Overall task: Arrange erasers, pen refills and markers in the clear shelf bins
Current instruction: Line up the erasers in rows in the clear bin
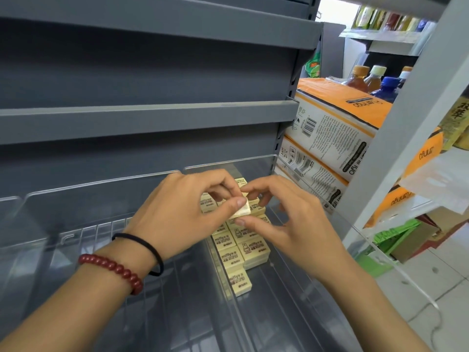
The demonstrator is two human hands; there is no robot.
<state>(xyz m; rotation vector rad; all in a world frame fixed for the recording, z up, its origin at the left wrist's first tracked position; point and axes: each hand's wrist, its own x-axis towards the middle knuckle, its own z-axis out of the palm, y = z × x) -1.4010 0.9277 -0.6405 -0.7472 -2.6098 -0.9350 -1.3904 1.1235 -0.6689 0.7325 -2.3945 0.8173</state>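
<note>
Just above the middle of the frame, your left hand [182, 212] and right hand [286, 224] meet over one small cream rectangular eraser [243, 211]. Your left thumb and curled fingers pinch it from the left. Your right thumb presses its lower edge and your bent right forefinger meets its top, with the other right fingers loosely spread. The eraser is tilted, held just above the rows of printed cream erasers [236, 252] that lie in a narrow lane of the clear plastic shelf bin [304, 313]. The bin sits on the grey metal shelving [142, 118]. Your left wrist carries a dark red bead bracelet [111, 268] and a black hair tie [149, 247]. At right of the frame are stacked orange-and-white tissue packs [337, 128].
</note>
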